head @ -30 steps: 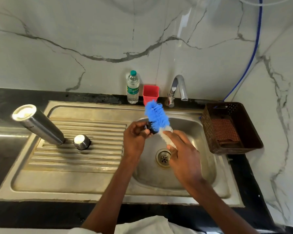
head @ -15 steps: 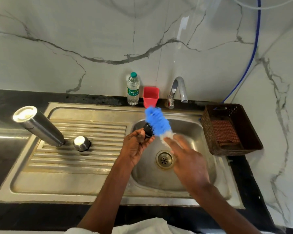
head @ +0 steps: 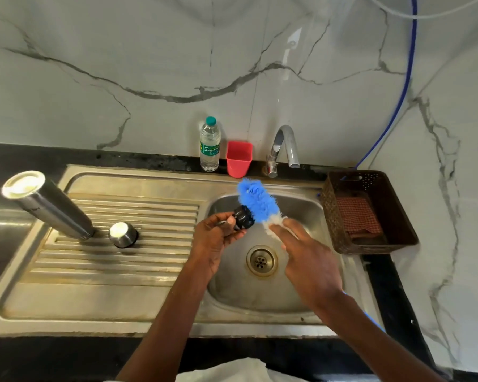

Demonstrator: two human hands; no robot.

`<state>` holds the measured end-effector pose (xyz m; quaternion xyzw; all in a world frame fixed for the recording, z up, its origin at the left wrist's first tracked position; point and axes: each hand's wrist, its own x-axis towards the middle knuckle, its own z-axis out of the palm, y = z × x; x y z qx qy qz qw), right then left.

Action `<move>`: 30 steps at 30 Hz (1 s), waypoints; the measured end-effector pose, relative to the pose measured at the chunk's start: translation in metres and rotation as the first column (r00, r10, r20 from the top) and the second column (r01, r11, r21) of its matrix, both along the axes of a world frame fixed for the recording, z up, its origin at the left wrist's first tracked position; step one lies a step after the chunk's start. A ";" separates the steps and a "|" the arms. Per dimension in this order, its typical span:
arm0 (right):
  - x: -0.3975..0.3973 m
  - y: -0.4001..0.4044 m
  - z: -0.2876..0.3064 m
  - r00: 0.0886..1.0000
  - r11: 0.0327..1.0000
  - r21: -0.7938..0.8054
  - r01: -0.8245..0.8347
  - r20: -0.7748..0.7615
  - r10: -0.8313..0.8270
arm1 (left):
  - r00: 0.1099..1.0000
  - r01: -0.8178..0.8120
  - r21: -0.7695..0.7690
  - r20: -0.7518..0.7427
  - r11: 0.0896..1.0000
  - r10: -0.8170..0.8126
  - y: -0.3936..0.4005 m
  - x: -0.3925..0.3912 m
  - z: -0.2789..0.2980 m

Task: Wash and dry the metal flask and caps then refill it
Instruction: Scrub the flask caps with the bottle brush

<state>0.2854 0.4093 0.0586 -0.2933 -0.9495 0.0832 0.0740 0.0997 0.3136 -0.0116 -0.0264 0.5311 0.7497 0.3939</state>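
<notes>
your left hand point(head: 218, 238) pinches the small black inner cap point(head: 243, 217) over the left edge of the sink basin point(head: 301, 210), fingers curled around it from below. your right hand point(head: 307, 260) grips the white handle of the blue bottle brush point(head: 255, 201), whose bristles press against the cap's right side. compared with a second ago the brush head lies lower and flatter across the cap, and the cap has turned a little in your fingers, so you are working around its rim rather than repeating one spot (the tap point(head: 283, 146) looks dry, though a thin stream would be hard to see). this means cap scrubbing is under way, with rinsing, drying and refilling to come. the metal flask point(head: 50, 205) stands upside down near the back-left corner of the drainboard point(head: 116, 268), with the steel outer cap point(head: 122, 234) just beside its mouth, both untouched.
</notes>
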 end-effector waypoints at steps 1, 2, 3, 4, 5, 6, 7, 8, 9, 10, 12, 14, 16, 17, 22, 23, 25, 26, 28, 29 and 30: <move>-0.004 -0.004 0.000 1.000 1.000 0.019 -0.007 -0.020 0.007 | 1.000 -0.022 -0.008 0.010 1.000 0.022 0.001 0.000 0.001; -0.004 -0.011 -0.001 0.999 0.999 0.032 -0.025 -0.026 0.026 | 0.998 -0.058 -0.020 0.021 0.998 0.058 0.001 -0.003 0.002; 0.000 -0.018 -0.005 0.999 0.998 0.027 -0.051 -0.008 0.051 | 0.996 -0.088 -0.032 0.022 0.996 0.089 -0.001 -0.006 0.001; 0.005 -0.024 -0.007 0.997 0.997 0.013 -0.074 0.014 0.074 | 0.995 -0.095 -0.038 0.014 0.995 0.096 -0.003 -0.010 0.000; 0.010 -0.028 -0.006 0.996 0.996 -0.007 -0.086 0.025 0.086 | 0.997 -0.074 -0.029 -0.001 0.997 0.074 -0.005 -0.012 -0.002; 0.010 -0.027 -0.002 0.997 0.996 -0.021 -0.082 0.009 0.082 | 0.999 -0.031 -0.015 -0.032 0.999 0.031 -0.006 -0.011 -0.004; 0.004 -0.020 0.001 0.997 0.998 -0.028 -0.063 -0.038 0.062 | 0.997 0.022 -0.001 -0.078 1.000 -0.022 -0.007 -0.009 -0.006; -0.005 -0.010 0.003 0.996 0.998 -0.044 -0.033 -0.086 0.029 | 0.991 0.065 0.016 -0.116 0.998 -0.063 -0.007 -0.007 -0.007; -0.015 -0.001 0.003 0.993 0.993 -0.122 0.005 -0.119 -0.020 | 0.989 0.084 0.037 -0.126 0.996 -0.078 -0.006 -0.006 -0.007; -0.022 0.008 0.002 0.983 0.959 -0.279 0.047 -0.159 -0.094 | 0.994 0.067 0.073 -0.096 0.995 -0.060 -0.004 -0.007 -0.006; -0.029 0.019 -0.005 0.940 0.804 -0.589 0.083 -0.221 -0.259 | 0.999 -0.034 0.157 0.032 0.987 0.029 -0.001 -0.013 -0.001; -0.024 0.011 -0.015 0.905 0.671 -0.738 0.073 -0.234 -0.356 | 0.993 -0.120 0.139 0.027 0.983 0.118 0.002 -0.019 0.002; -0.020 -0.002 -0.024 0.868 0.554 -0.828 0.086 -0.210 -0.450 | 0.980 -0.126 0.087 -0.141 0.988 0.138 0.004 -0.015 0.001; -0.023 -0.005 -0.029 0.829 0.467 -0.879 0.092 -0.192 -0.525 | 0.967 -0.106 0.073 -0.226 0.992 0.120 0.006 -0.011 0.001; -0.036 -0.005 -0.023 0.709 0.066 -0.997 0.049 -0.012 -0.705 | 0.787 -0.165 -0.128 -0.614 0.978 0.053 0.008 -0.003 -0.012; -0.030 -0.010 -0.019 0.739 0.073 -0.996 0.043 -0.017 -0.673 | 0.726 -0.220 -0.205 -0.687 0.954 0.020 0.005 -0.007 -0.010; -0.016 -0.020 -0.014 0.775 0.183 -0.981 0.063 -0.067 -0.628 | 0.640 -0.289 -0.324 -0.765 0.901 -0.069 -0.001 -0.014 -0.009; -0.010 -0.021 -0.014 0.782 0.319 -0.945 0.077 -0.141 -0.607 | 0.622 -0.303 -0.362 -0.776 0.881 -0.105 -0.004 -0.017 -0.010; -0.002 -0.019 -0.016 0.826 0.624 -0.775 0.098 -0.286 -0.485 | 0.638 -0.294 -0.399 -0.758 0.868 -0.132 -0.008 -0.018 -0.014; -0.002 -0.018 -0.016 0.855 0.727 -0.680 0.093 -0.320 -0.409 | 0.658 -0.274 -0.392 -0.743 0.878 -0.126 -0.008 -0.016 -0.015; -0.005 -0.019 -0.016 0.881 0.792 -0.604 0.083 -0.327 -0.341 | 0.668 -0.247 -0.372 -0.734 0.895 -0.121 -0.009 -0.013 -0.015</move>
